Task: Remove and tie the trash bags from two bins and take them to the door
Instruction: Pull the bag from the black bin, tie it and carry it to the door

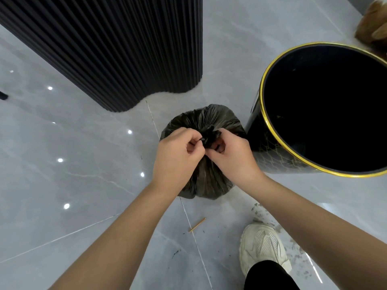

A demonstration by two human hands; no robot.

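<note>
A full black trash bag (206, 120) sits on the grey tiled floor, in the middle of the view. Its gathered neck sticks up between my two hands. My left hand (178, 155) pinches the neck from the left. My right hand (232, 158) grips it from the right, fingers curled around the twisted plastic. Just right of the bag stands a black bin with a gold rim (270, 130). No bag lines it and its inside is dark.
A black fluted column or cabinet (117, 49) rises behind the bag at upper left. A small wooden stick (197, 225) lies on the floor near my white shoe (261, 248). Dirt specks are scattered around the shoe. Something furry and brown (372, 32) is at the top right corner.
</note>
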